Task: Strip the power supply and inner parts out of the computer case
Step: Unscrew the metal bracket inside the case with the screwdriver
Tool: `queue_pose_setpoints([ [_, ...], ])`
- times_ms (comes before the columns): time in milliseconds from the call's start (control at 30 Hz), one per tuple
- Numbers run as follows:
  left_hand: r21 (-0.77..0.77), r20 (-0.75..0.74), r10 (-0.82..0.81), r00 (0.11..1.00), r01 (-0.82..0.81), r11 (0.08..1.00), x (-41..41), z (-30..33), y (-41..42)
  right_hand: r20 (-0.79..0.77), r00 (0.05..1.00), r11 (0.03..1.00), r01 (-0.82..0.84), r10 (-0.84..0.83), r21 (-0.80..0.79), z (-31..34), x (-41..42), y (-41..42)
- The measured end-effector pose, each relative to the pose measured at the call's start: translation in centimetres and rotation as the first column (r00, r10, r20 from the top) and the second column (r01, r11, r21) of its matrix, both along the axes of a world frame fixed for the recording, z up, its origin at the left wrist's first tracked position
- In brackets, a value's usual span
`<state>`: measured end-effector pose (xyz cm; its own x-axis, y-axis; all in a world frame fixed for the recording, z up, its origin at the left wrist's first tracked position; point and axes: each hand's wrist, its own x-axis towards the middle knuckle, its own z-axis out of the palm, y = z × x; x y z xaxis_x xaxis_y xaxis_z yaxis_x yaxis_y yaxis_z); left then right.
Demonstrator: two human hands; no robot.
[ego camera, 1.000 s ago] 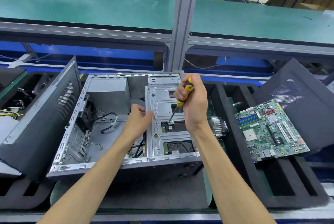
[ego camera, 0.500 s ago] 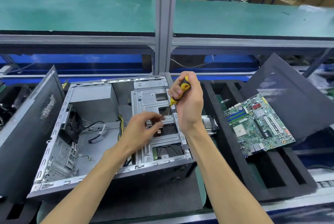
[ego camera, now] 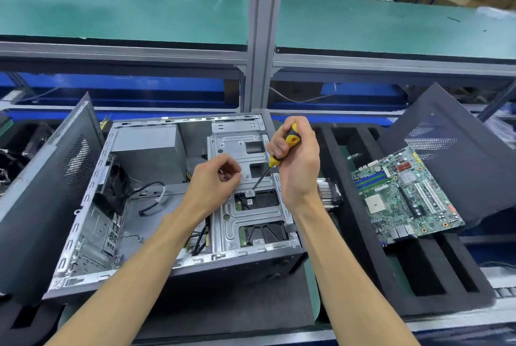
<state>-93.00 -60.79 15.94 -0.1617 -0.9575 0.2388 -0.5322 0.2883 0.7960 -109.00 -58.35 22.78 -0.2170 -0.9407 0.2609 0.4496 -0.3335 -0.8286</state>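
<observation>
Screwdriver point(ego camera: 282, 150) gripped in our right hand point(ego camera: 298, 161), tip on the drive cage point(ego camera: 245, 206); at nine o'clock, our left hand point(ego camera: 215, 181) curls, contents indiscernible.

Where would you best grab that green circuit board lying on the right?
Probably by the motherboard's bare side edges, from above. It lies tilted, face up, against the black panel, and its top is crowded with slots and chips.

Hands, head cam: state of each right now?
Left hand: fingertips pinched together; holding anything, cannot tell.
Right hand: grips the screwdriver.
</observation>
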Motion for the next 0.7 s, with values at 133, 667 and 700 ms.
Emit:
queue_pose_setpoints([
  [133, -0.012, -0.007, 0.014, 1.000, -0.014, 1.000, 0.0, 0.0, -0.2, -0.040, 0.999, 0.999, -0.027, 0.028, 0.025, -0.5, 0.6, -0.2],
  [667, -0.009, 0.148, -0.017, 0.989, 0.018, 1.000, -0.6, 0.6, -1.3, -0.324, 0.930, 0.985, -0.157, 0.173, 0.075, -0.3, 1.5, -0.9],
  [700, -0.001, 0.151, -0.027, 0.988, 0.027, 1.000, -0.5, 0.6, -1.3, -0.344, 0.918, 0.980, -0.174, 0.199, 0.100, -0.1, 1.4, -1.0],
])
